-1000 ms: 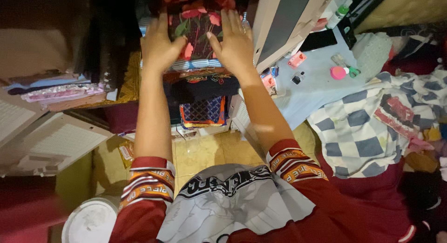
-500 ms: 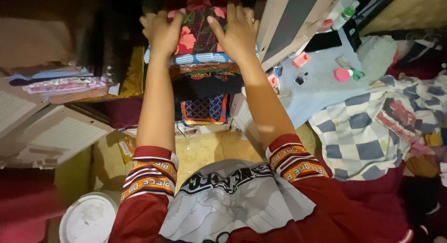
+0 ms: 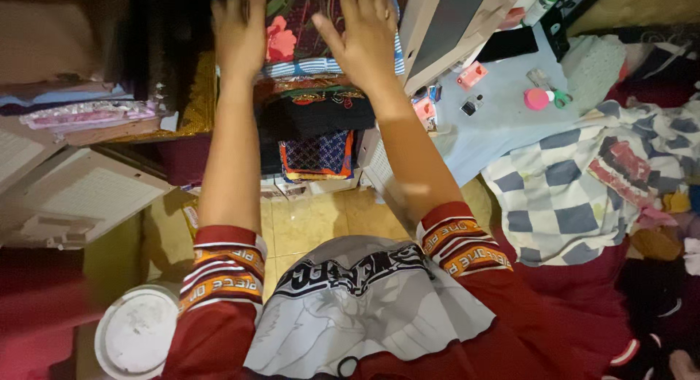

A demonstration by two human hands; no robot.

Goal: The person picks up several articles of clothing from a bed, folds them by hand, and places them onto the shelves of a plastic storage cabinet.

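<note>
**Floral cloth being seated on top of the shelf stack**

Both hands lie flat on a folded dark floral cloth [image 3: 288,19], which sits on top of a stack of folded fabrics [image 3: 317,121] inside an open cabinet. Left hand [image 3: 239,32] presses the left edge; right hand [image 3: 362,37] presses the right side, fingers spread and extended. Neither hand is clenched: palms down, fingers apart, pressing rather than pinching. Fingertips run off the top of the view, so I cannot tell whether they curl over the far edge.

Below the floral piece: a blue-and-white striped fold [image 3: 306,65], then darker patterned pieces. The cabinet door [image 3: 445,30] stands open at right. A checked blanket [image 3: 576,198] lies well apart on the bed.

Judgement: the step in hand is the placing stage, pushing the cloth back and squaring it. The next move calls for even pressure from both palms so that the stack beneath stays aligned, then a clean lift-off without dragging the top fold forward.
</note>
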